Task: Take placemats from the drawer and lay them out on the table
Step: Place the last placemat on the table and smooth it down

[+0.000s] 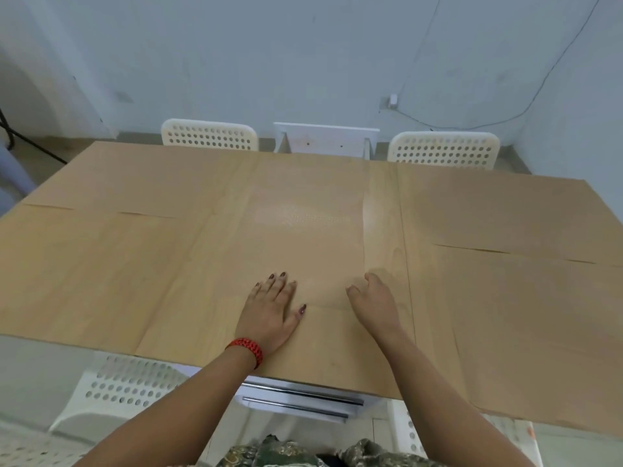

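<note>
The thin tan rectangular placemat (303, 230) is lying on the pale wooden table (384, 214) just beyond the white chrome-handled drawer (300, 404), its long axis running away from the drawer. The left hand (273, 308) is pressing flat on its near end. The right hand (374, 298) is curling at its right edge, and I cannot tell whether it is gripping.

My left hand (273, 311) and right hand (372, 303) sit mid near edge of the tabletop (382, 230) — either side and toward the far edge the flat mats (111, 257) leave open reach. Chair backs (209, 134) (443, 150) rise past the far edge; a chair (124, 389) stands under the near-left corner.
</note>
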